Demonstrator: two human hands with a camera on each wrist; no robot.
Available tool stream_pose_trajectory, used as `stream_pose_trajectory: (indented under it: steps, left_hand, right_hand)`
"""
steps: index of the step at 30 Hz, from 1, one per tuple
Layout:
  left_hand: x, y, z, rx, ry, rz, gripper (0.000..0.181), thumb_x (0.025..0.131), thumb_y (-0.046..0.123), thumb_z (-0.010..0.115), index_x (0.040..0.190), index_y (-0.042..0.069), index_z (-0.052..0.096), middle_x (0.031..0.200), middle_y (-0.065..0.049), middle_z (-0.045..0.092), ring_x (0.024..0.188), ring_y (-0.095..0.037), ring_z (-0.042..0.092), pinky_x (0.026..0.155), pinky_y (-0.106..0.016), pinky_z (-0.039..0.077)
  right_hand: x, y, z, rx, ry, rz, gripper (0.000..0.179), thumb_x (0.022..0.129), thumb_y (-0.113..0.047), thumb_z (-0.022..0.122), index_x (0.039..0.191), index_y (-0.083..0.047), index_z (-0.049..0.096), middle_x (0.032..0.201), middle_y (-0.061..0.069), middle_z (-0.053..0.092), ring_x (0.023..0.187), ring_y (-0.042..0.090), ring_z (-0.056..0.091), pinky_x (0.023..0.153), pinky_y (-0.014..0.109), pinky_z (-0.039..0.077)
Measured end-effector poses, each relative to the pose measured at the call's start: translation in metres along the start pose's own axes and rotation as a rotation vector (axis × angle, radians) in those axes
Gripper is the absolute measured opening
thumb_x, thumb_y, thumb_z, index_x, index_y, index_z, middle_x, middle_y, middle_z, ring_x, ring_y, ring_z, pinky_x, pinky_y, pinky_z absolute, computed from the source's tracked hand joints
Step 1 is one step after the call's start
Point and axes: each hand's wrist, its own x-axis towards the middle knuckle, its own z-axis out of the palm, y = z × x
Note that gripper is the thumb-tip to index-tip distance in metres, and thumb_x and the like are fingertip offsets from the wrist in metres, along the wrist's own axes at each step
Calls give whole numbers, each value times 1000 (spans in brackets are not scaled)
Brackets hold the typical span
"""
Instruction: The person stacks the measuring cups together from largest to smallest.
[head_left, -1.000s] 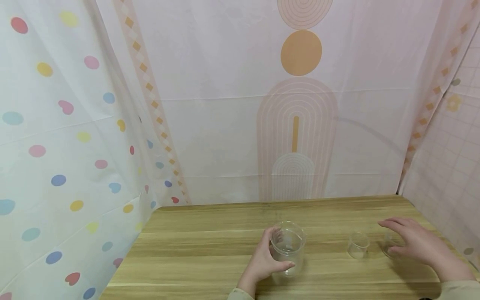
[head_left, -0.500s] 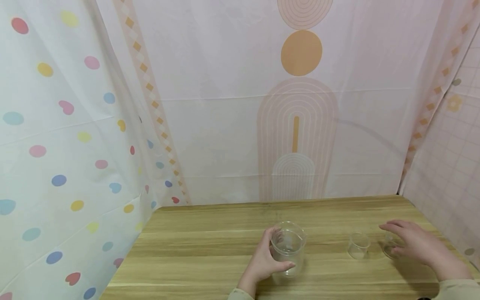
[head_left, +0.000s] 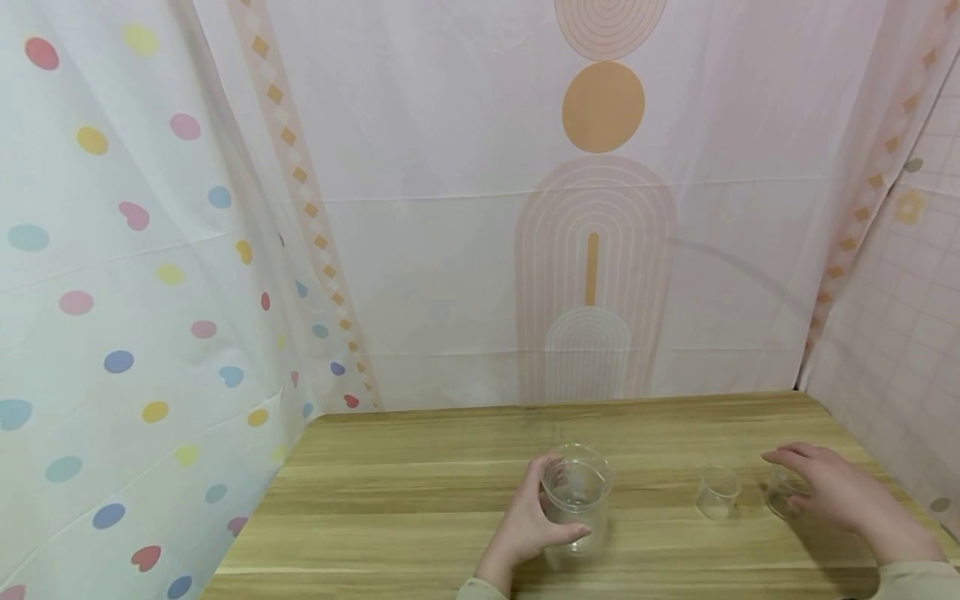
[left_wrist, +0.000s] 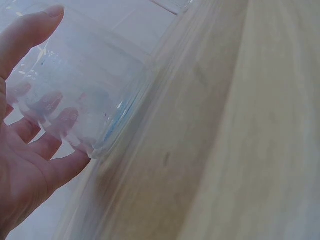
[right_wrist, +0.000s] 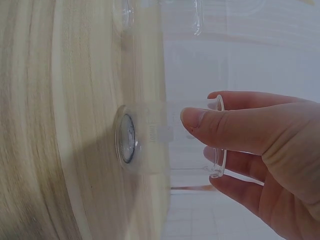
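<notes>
Fingers (left_wrist: 71, 168) of the left hand (head_left: 531, 512) grip a large beaker (head_left: 589, 493), well apart from the left edge of the worktop (head_left: 420, 500); near its right edge, the right hand (head_left: 838, 493) holds a small beaker (right_wrist: 156, 150) by the rim. Between them stands a second beaker (head_left: 717, 495). Behind the back edge hangs a curtain (head_left: 435, 275).

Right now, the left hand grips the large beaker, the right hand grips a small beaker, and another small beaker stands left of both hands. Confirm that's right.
One error: the other small beaker stands between the left hand and the right hand, as the head view shows. The rest is right.
</notes>
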Motion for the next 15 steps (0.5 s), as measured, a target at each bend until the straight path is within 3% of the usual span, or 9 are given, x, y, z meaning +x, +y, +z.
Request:
stream_pose_trajectory:
  steps: [15]
  left_hand:
    - [0,-3,0,-30,-11,-4,95,64,11,93,142,13,39,138,-10,49,121,-31,53,96,-34,49]
  right_hand:
    - [-4,6,5,0,30,-25,56,64,-4,88,115,-1,67,112,19,64,98,43,61,79,58,52]
